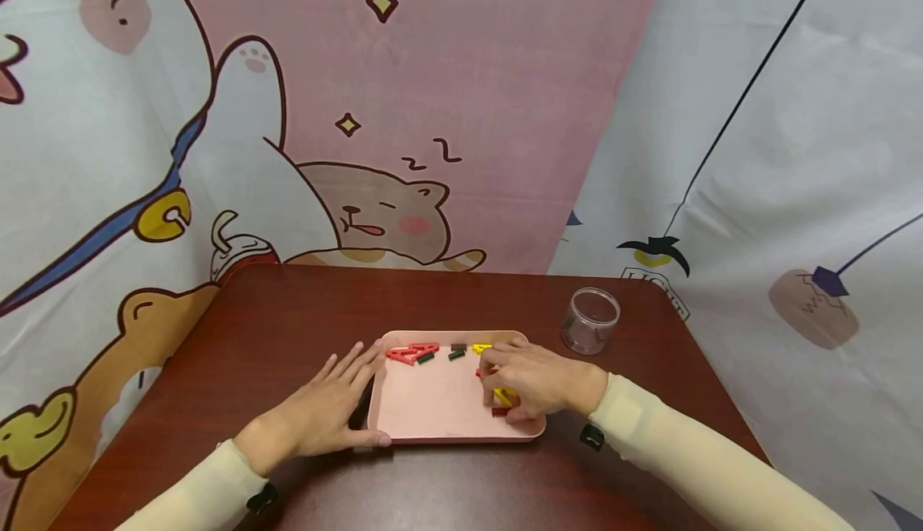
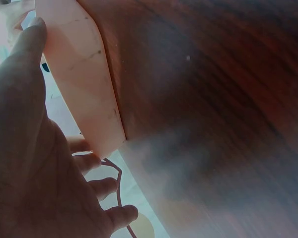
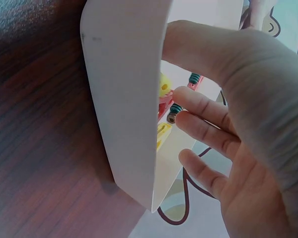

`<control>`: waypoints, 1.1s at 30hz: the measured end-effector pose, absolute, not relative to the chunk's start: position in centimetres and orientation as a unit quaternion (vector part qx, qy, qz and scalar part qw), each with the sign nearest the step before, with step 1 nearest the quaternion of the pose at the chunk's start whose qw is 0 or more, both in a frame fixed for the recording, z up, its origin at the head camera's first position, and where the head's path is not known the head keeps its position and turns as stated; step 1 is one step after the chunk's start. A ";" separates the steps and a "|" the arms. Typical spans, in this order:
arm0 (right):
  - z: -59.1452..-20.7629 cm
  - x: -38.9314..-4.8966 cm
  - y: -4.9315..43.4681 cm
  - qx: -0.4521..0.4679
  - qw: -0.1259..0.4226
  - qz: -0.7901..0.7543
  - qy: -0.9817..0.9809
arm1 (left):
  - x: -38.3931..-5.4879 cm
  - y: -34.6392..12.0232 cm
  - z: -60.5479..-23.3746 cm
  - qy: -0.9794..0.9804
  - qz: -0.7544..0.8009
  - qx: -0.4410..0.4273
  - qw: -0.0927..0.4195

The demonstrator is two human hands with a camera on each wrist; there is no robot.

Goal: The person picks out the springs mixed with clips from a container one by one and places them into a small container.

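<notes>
A pink rectangular tray (image 1: 433, 411) holds small plastic parts. Red A-shaped clip pieces (image 1: 411, 353) and dark green coiled pieces (image 1: 457, 355) lie along its far side. My left hand (image 1: 324, 403) rests at the tray's left end, fingers extended along it and thumb on the near left corner. Over the right end, my right hand (image 1: 537, 379) reaches down with bent, parted fingers. Beneath it are a yellow clip piece (image 1: 505, 396) and a dark red coiled piece (image 1: 499, 412), close to the thumb. The right wrist view shows spread fingers (image 3: 203, 106); the index fingertip is hidden there.
A clear, open-topped round jar (image 1: 590, 323) stands right of the tray, farther back on the dark brown table (image 1: 324, 299). Cartoon-printed cloth (image 1: 461, 74) hangs behind the table and along its sides.
</notes>
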State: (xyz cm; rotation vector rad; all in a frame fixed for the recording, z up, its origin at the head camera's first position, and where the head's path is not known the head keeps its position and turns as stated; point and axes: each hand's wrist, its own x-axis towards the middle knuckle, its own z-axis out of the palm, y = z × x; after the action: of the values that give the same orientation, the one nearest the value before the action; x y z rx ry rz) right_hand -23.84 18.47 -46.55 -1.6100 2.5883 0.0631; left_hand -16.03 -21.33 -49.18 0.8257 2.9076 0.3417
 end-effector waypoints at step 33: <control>-47.7 -23.6 18.9 -0.541 -0.006 -0.026 0.840 | -16.0 -21.2 -49.4 0.957 0.114 0.261 0.061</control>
State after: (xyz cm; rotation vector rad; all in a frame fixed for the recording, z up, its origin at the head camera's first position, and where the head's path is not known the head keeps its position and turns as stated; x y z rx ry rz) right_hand -23.57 18.91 -47.65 -1.7074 2.6501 -0.0818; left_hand -16.00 -21.22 -49.36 0.7882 2.8951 0.3444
